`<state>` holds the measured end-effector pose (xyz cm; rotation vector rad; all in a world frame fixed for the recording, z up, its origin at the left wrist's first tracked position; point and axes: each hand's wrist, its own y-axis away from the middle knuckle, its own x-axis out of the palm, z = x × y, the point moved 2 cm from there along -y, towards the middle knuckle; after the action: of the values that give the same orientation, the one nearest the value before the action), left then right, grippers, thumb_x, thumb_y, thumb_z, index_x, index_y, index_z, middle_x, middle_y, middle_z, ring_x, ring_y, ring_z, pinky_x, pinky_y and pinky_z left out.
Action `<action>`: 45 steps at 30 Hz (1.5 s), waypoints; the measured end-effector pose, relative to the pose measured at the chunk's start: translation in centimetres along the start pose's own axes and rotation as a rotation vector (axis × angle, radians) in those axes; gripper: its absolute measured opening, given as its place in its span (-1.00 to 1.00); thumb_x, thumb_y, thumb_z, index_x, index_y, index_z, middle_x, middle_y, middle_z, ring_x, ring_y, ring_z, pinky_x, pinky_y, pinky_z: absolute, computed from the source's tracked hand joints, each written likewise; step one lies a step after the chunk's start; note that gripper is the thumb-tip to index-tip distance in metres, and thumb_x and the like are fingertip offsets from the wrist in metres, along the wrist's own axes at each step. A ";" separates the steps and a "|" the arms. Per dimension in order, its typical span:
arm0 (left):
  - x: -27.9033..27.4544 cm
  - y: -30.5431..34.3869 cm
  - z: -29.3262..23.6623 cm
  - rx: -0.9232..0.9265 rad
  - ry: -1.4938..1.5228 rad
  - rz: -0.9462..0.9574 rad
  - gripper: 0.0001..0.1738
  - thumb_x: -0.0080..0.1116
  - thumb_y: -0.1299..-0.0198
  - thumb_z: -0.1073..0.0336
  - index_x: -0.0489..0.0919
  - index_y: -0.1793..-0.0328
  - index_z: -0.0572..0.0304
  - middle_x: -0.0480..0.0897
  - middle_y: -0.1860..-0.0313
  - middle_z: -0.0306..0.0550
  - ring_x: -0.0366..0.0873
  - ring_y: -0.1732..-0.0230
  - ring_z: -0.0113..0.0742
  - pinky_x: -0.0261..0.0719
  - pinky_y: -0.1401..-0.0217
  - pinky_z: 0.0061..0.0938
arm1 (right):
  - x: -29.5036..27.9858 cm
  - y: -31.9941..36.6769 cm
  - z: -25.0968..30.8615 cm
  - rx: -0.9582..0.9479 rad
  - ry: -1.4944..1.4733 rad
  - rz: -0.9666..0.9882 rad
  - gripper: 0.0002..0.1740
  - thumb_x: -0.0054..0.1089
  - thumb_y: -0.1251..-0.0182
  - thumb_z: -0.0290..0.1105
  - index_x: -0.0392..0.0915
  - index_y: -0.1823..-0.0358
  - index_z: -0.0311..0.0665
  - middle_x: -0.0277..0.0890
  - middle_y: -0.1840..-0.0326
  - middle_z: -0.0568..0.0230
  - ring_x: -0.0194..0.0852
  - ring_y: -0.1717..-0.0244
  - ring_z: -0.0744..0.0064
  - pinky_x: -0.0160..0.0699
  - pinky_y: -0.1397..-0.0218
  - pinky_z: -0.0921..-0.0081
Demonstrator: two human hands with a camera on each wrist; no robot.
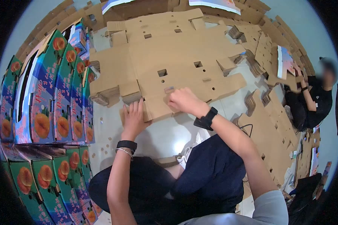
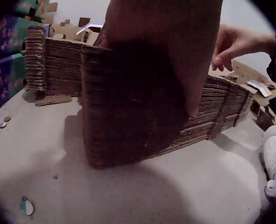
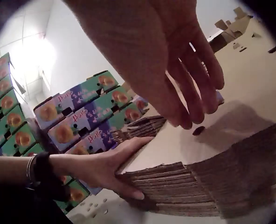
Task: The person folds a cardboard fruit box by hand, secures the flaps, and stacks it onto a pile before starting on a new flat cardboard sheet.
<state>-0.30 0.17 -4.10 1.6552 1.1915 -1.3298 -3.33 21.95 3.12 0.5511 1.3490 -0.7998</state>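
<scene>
A thick stack of flat die-cut cardboard blanks [image 1: 184, 47] lies on the floor in front of me. My left hand [image 1: 133, 118] rests at its near left corner, fingers on the top sheet and thumb down the layered side in the right wrist view. Over the top sheet, near the front edge, my right hand [image 1: 187, 100] hangs with fingers loosely bent and pointing down. Its fingertips are close to a small round hole [image 3: 199, 130]. A small pinkish patch [image 1: 169, 90] shows beside the right fingers in the head view.
Printed peach boxes [image 1: 41, 120] stand stacked on the left. More cardboard blanks [image 1: 268, 138] lie to the right, where another person [image 1: 313, 97] handles a printed piece [image 1: 285, 62]. Small cardboard scraps [image 2: 27, 206] dot the floor. A white shoe [image 2: 274, 154] is near the stack.
</scene>
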 end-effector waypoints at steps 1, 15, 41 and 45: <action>-0.1 -0.2 0.0 -0.014 0.004 0.012 0.27 0.56 0.30 -0.07 0.09 -0.53 0.20 0.34 -0.30 0.02 0.20 -0.42 -0.02 -0.06 -0.50 0.28 | -0.1 -0.1 -0.1 0.008 -0.014 -0.033 -0.80 0.10 -0.16 -0.36 0.56 0.57 -0.27 0.56 0.52 0.01 0.61 0.41 -0.01 0.57 0.36 0.13; -21.2 4.3 -2.4 0.070 -0.063 -0.431 -0.40 0.33 0.00 0.27 0.47 -0.22 0.22 0.35 -0.34 0.22 0.21 -0.43 0.18 0.10 -0.48 0.08 | 2.7 4.1 3.1 -0.076 -0.116 0.064 -0.79 0.07 -0.19 -0.34 0.59 0.50 -0.28 0.57 0.52 0.03 0.62 0.40 0.02 0.58 0.33 0.12; -30.5 10.0 4.2 -0.373 -0.260 -0.711 -0.25 0.49 0.24 0.17 0.41 -0.17 -0.05 0.47 -0.17 0.10 0.39 -0.24 0.14 0.30 -0.25 -0.03 | -3.3 4.6 4.5 -0.076 -0.674 -0.012 -0.65 0.10 -0.36 -0.19 0.53 -0.08 -0.20 0.53 -0.07 0.10 0.49 -0.14 0.12 0.44 -0.19 0.24; -28.7 13.2 -5.8 -0.127 -0.213 -0.754 -0.27 0.48 0.23 0.20 0.44 -0.17 0.06 0.38 -0.30 0.21 0.30 -0.33 0.18 0.18 -0.36 -0.07 | -10.9 6.6 9.0 -0.140 -1.185 -0.129 -0.18 0.05 -0.45 -0.02 -0.09 -0.56 -0.20 -0.11 -0.60 0.08 -0.12 -0.58 0.09 0.00 -0.54 0.12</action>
<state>12.53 -5.62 24.82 0.9559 1.8089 -1.7641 7.11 21.32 14.64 -0.1602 0.3270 -0.8971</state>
